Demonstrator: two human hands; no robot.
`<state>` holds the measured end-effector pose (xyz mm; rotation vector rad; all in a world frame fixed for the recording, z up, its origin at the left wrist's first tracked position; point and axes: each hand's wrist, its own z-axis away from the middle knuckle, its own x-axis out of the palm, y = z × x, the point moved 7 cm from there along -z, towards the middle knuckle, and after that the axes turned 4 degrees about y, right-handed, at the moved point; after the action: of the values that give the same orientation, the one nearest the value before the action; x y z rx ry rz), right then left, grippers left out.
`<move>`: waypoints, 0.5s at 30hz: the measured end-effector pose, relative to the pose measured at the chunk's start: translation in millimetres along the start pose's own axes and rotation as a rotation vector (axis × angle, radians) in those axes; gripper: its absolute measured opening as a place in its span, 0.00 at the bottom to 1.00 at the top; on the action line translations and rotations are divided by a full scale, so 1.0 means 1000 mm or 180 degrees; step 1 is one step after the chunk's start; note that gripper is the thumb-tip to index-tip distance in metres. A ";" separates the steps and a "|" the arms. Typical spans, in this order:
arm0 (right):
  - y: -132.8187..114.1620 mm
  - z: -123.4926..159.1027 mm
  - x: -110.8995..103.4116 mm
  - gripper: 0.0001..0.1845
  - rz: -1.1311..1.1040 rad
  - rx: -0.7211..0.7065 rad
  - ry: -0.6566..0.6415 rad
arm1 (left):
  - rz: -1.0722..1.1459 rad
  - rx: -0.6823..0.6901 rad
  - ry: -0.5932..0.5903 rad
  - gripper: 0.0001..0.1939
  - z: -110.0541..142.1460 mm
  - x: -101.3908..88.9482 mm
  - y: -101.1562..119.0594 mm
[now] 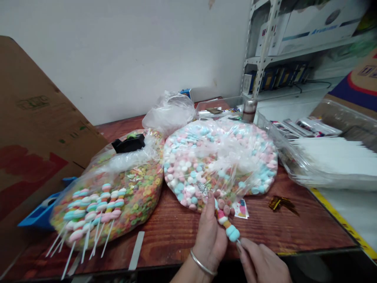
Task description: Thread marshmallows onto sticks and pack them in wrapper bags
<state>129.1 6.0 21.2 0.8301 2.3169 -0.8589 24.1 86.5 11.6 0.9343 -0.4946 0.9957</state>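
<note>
meanwhile 2 hands (209, 239) (262, 262) grip a marshmallow skewer (228, 224); wooden table (309, 224), white wall (132, 59) behind

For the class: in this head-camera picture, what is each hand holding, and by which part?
The left hand grips a marshmallow skewer around its upper candy; the right hand appears to pinch the skewer's white stick just below the blue marshmallow.

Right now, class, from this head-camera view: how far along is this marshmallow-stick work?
Done: several twisted marshmallow sticks lie on the cereal-ring bag. In hand: the left hand and right hand hold one more stick. Left: the marshmallow bag looks full.
</note>
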 end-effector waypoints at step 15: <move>0.027 0.017 0.044 0.24 -0.4242 0.3889 -0.0803 | 0.0229 -0.0450 -0.0415 0.11 -0.006 0.007 0.000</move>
<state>122.2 26.3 -28.9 -0.6746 1.6837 -2.7848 26.9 95.4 13.4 0.8625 -0.7036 0.9553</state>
